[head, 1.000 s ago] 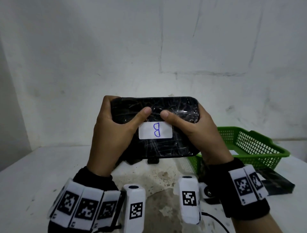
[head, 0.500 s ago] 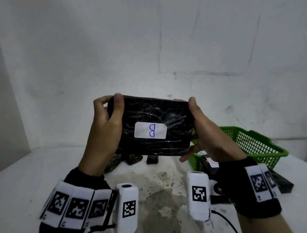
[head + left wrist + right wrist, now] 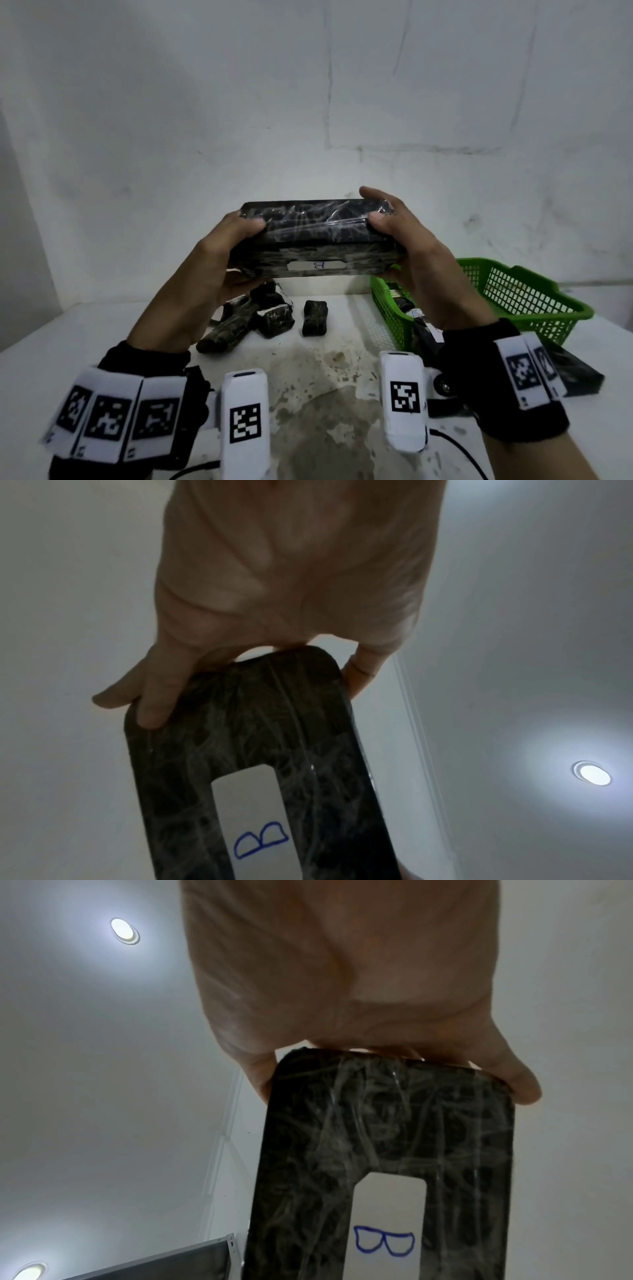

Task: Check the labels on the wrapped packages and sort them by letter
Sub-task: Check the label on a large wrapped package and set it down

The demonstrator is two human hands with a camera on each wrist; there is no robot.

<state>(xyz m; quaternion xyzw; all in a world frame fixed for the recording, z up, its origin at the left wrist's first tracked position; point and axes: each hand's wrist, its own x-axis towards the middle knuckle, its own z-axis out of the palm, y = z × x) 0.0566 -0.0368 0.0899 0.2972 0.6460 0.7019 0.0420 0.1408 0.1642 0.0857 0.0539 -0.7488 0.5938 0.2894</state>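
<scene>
A flat black package (image 3: 317, 240) wrapped in clear film hangs above the table, tilted so its labelled face points down toward me. Its white label (image 3: 315, 265) carries a blue letter B, read clearly on the label (image 3: 255, 823) in the left wrist view and on the label (image 3: 388, 1229) in the right wrist view. My left hand (image 3: 219, 260) grips the package's left end, thumb on top and fingers beneath. My right hand (image 3: 407, 250) grips the right end the same way. Several smaller black wrapped packages (image 3: 274, 317) lie on the table below.
A green mesh basket (image 3: 520, 301) stands at the right with wrapped packages inside. Another black package (image 3: 575, 373) lies in front of the basket by the table's right edge. The white table (image 3: 61, 342) is stained in the middle. A white wall rises close behind.
The package has tipped from facing me upright to nearly flat, label now on its lower front side. Both hands have shifted to the package's ends and the view has lowered toward the table.
</scene>
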